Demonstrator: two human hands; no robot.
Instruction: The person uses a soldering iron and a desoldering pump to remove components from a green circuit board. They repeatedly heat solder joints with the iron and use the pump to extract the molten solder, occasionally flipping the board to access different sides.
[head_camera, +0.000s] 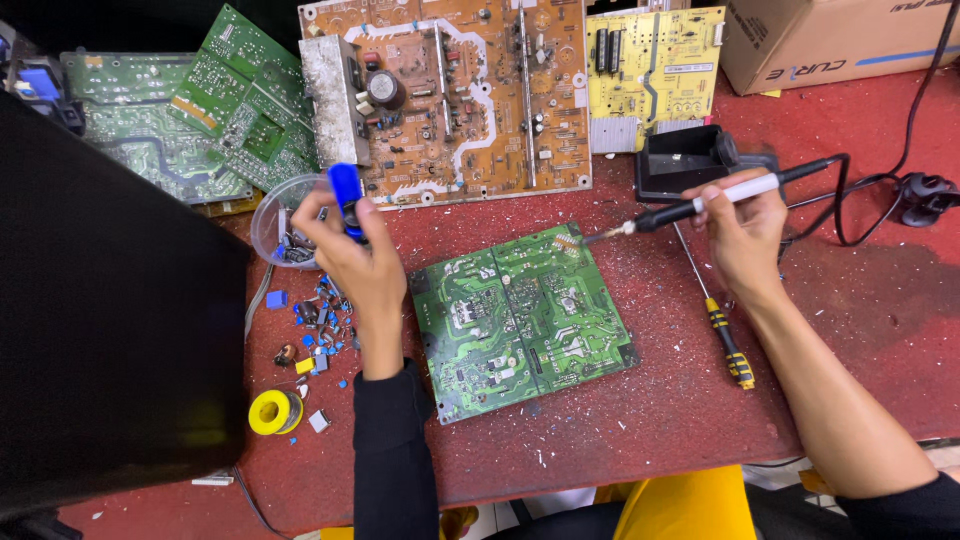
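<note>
A person's right hand (742, 232) grips a soldering iron (700, 205), its tip just at the far corner of a green circuit board (520, 318) lying flat on the red bench (650, 400). The left hand (352, 250) is closed around a blue tool (346, 198) (above a clear cup (272, 222)), beside scattered blue components (318, 325).

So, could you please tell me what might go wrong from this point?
The soldering iron in the right hand has its tip at the edge of the green circuit board; a slip could scorch nearby parts. Its cord trails across the table and might snag. The left hand, holding a blue tool, hovers over loose small components, which it could scatter.
</note>
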